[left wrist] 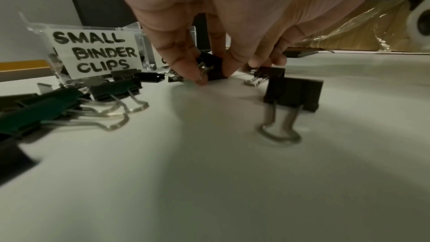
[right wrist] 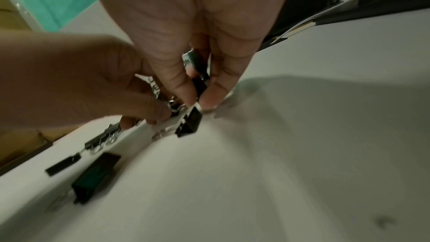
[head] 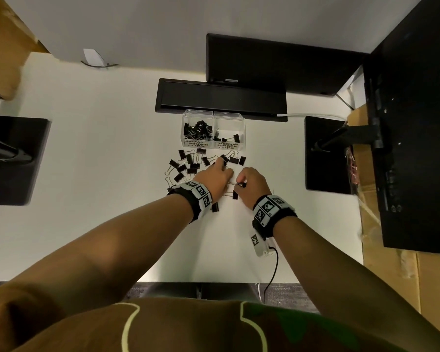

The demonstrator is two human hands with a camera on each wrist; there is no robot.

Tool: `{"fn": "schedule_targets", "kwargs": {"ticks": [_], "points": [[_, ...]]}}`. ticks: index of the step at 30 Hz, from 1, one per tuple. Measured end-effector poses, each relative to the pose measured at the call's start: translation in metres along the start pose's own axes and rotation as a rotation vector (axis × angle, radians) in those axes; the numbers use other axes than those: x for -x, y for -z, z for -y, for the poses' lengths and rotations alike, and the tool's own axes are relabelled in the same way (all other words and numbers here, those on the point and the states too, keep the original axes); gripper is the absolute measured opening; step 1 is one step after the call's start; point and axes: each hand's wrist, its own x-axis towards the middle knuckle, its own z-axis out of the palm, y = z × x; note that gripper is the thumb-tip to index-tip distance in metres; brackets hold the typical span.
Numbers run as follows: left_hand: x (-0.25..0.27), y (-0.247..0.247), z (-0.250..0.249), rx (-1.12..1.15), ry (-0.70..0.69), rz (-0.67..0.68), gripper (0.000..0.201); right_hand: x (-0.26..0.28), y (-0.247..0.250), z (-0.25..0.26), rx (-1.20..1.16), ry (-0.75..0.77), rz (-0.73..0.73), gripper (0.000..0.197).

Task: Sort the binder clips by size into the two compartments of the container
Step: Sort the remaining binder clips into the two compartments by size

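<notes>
A clear two-compartment container (head: 241, 123) stands mid-table. Its left part, labelled SMALL BINDER CLIPS (left wrist: 95, 52), holds many black clips. The right part, labelled MEDIUM, holds a few. Several loose black clips (head: 188, 162) lie on the table in front of it. My left hand (head: 223, 165) reaches past them and pinches a black binder clip (left wrist: 213, 70) between thumb and fingers while it rests on the table. Just to the right, my right hand (head: 239, 183) holds a black clip (right wrist: 199, 82) inside its fingers, and its fingertips pinch the wire handle of another clip (right wrist: 189, 123).
More clips (head: 235, 194) lie between the wrists, and one (left wrist: 293, 93) stands behind my left hand. Black monitor bases (head: 18, 161) (head: 325, 153) flank the work area, with a black slot (head: 221, 97) behind the container. Cardboard (head: 381, 250) is at the right. A cable (head: 273, 270) hangs over the near edge.
</notes>
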Motion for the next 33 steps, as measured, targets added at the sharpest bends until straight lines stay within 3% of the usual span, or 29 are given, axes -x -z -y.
{"fn": "schedule_targets", "kwargs": {"ticks": [8, 12, 15, 20, 26, 29, 33], "points": [[0.005, -0.003, 0.006, -0.024, 0.002, 0.017, 0.032, -0.025, 0.049, 0.020, -0.194, -0.069, -0.155, 0.012], [0.007, -0.005, 0.011, -0.066, -0.041, 0.046, 0.046, -0.055, 0.061, 0.051, -0.152, 0.015, -0.181, 0.010], [0.012, 0.001, 0.010, -0.058, -0.057, 0.049, 0.043, -0.074, 0.061, 0.067, -0.071, 0.040, -0.150, 0.016], [0.016, 0.011, 0.017, 0.072, -0.132, -0.074, 0.029, -0.085, 0.056, 0.070, -0.025, 0.027, -0.102, 0.025], [-0.004, 0.049, 0.016, 0.240, -0.154, -0.263, 0.022, -0.069, 0.056, 0.042, -0.107, -0.090, -0.252, 0.021], [-0.027, 0.072, 0.016, 0.238, -0.103, -0.311, 0.024, -0.058, 0.042, 0.021, -0.043, -0.130, -0.163, 0.022], [-0.058, 0.084, 0.018, 0.158, -0.097, -0.287, 0.023, -0.050, 0.021, 0.005, 0.098, -0.099, 0.006, 0.040]]}}
